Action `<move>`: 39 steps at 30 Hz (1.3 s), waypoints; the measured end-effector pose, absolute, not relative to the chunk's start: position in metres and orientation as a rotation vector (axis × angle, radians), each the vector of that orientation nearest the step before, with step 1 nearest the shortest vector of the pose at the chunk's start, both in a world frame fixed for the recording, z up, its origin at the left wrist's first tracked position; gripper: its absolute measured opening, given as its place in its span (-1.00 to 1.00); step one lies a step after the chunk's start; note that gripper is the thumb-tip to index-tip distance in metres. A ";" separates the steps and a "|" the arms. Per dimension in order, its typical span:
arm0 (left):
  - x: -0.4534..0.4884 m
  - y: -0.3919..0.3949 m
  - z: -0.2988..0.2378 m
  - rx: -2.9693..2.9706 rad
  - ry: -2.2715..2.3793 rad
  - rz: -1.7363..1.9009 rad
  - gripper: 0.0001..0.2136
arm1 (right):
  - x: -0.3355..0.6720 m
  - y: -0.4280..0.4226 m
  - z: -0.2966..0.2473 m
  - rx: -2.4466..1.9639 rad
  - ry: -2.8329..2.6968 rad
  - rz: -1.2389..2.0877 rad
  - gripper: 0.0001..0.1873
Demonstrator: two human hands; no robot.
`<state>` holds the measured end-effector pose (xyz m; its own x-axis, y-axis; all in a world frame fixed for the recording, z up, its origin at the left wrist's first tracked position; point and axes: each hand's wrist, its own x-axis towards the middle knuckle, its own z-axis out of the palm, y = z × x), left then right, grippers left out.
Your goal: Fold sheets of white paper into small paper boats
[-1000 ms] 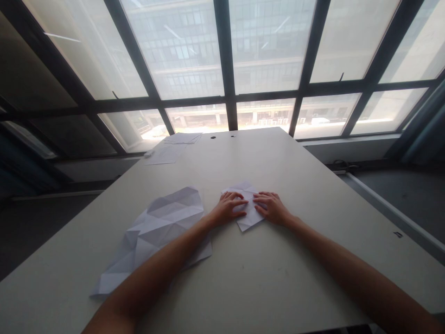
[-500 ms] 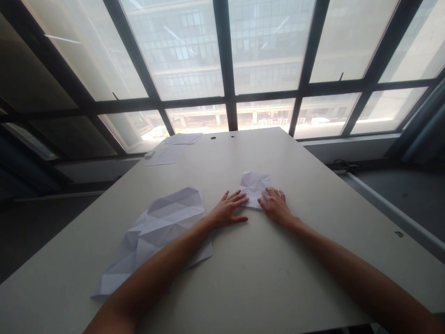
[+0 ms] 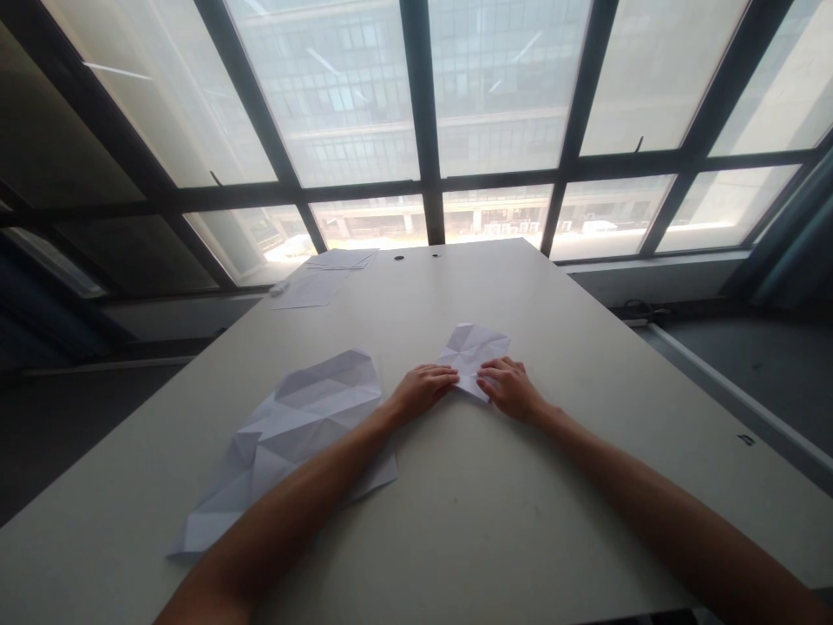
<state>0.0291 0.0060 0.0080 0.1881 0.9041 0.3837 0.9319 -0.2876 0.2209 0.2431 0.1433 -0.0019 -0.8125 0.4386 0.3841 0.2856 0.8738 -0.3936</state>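
A small creased sheet of white paper point(image 3: 474, 345) lies on the white table, turned at a slant, with fold lines crossing its middle. My left hand point(image 3: 426, 386) is closed at the paper's near left edge, thumb and fingers together on it. At its near right side, my right hand point(image 3: 509, 384) has curled fingers on the sheet and also looks closed on it. The fingertips hide parts of the near edge. Left of my left forearm rests a larger sheet of crumpled, creased paper point(image 3: 305, 417), partly covered by that arm.
Flat white sheets point(image 3: 318, 282) lie at the table's far left corner, with a small pale object point(image 3: 279, 287) beside them. Two dark holes show near the far edge. Large framed windows point(image 3: 495, 87) stand behind the white table point(image 3: 423, 538).
The small paper has turned slightly and its near corner points toward me. My left hand's spread fingers have drawn together on its edge; my right hand has shifted slightly left.
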 end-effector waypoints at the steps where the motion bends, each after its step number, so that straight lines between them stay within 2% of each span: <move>1: 0.030 0.005 0.009 -2.365 -1.846 -0.702 -0.73 | 0.243 0.143 -0.002 -0.510 -2.563 0.469 -0.66; 10: 0.035 0.004 0.009 -2.137 -2.049 -0.783 -0.84 | 0.249 0.145 0.001 -0.153 -2.529 0.642 -0.48; 13: 0.037 0.005 0.008 -1.874 -2.189 -1.052 -0.82 | 0.247 0.143 0.002 -0.143 -2.360 0.612 -0.54; 18: 0.039 0.005 0.015 -1.645 -2.180 -1.617 -0.79 | 0.244 0.142 0.005 -0.360 -2.115 0.558 -0.75; 21: 0.037 0.004 0.019 -1.572 -2.139 -1.931 -0.77 | 0.243 0.146 0.006 -0.425 -1.949 0.736 -0.79; 25: 0.036 0.004 0.017 -1.492 -2.126 -2.288 -0.74 | 0.239 0.153 0.003 -0.535 -1.665 1.133 -0.73; 27: 0.036 0.004 0.015 -1.450 -2.149 -2.378 -0.74 | 0.237 0.155 0.002 -0.600 -1.515 1.223 -0.71; 29: 0.037 0.004 0.015 -1.421 -2.203 -2.391 -0.74 | 0.236 0.157 0.000 -0.648 -1.421 1.252 -0.70; 33: 0.039 0.003 0.016 -1.405 -2.283 -2.288 -0.62 | 0.236 0.161 -0.006 -0.736 -1.412 1.252 -0.69; 39: 0.034 -0.001 0.011 -1.490 -2.352 -1.825 -0.82 | 0.237 0.162 -0.011 -0.815 -1.600 1.133 -0.65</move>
<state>0.0343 -0.0007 0.0115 -0.5853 0.7293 0.3543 0.5243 0.0071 0.8515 0.2372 0.1622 -0.0107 -0.2997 0.8954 0.3292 -0.0133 0.3411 -0.9399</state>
